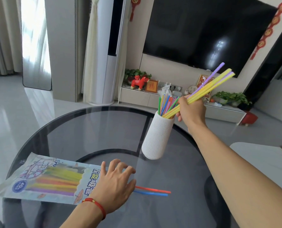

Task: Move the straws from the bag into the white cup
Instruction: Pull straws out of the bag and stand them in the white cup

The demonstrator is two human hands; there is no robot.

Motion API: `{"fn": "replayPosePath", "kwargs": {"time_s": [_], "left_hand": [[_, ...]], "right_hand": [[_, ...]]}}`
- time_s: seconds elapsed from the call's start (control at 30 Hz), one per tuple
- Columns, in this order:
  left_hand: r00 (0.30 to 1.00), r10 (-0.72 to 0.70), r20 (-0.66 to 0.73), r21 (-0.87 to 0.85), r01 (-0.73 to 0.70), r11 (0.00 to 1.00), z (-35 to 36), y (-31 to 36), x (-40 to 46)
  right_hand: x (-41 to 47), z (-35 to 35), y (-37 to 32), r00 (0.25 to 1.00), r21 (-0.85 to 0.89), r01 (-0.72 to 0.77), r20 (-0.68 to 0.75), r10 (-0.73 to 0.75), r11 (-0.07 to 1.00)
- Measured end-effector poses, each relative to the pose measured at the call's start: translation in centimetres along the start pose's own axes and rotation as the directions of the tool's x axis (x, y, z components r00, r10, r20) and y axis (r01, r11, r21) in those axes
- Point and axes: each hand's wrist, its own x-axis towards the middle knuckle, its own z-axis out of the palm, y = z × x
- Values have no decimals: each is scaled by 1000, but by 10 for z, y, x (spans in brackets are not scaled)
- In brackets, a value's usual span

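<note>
Left hand [115,183] fingers spread, pressing bag [49,178] (flat on desk [87,125]); right hand [190,111] fingers clenched on straw bundle [207,86] over white cup [157,137].

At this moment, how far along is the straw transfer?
Done: several coloured straws stand in the ribbed white cup. In hand: the right hand lowers a yellow-and-purple bunch into it. Left: straws inside the printed plastic bag under the left hand, plus a red straw and blue straw on the glass.

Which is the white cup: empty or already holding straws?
Holding straws: coloured straws stand inside the white cup, tops above its rim.
</note>
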Motion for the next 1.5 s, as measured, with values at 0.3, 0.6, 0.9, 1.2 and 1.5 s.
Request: {"fn": "replayPosePath", "kwargs": {"time_s": [0.3,0.6,0.9,1.2,1.5], "left_hand": [[999,-9,33,-26,10,1000,-2,1,0],[998,-12,61,-20,14,1000,-4,1,1],[999,-2,47,6,2,1000,-2,0,0],[998,66,6,-5,-66,998,-14,-5,-1],[944,53,326,167,-113,979,-29,-31,-18]], "right_hand": [[3,0,-22,985,-88,143,-88,-150,986],[-2,-4,-13,911,-115,406,-23,-411,907],[-6,3,-2,883,-298,463,241,-403,835],[-2,-7,-12,818,-320,537,424,-389,781],[-67,-49,34,888,-188,423,279,-365,886]]}}
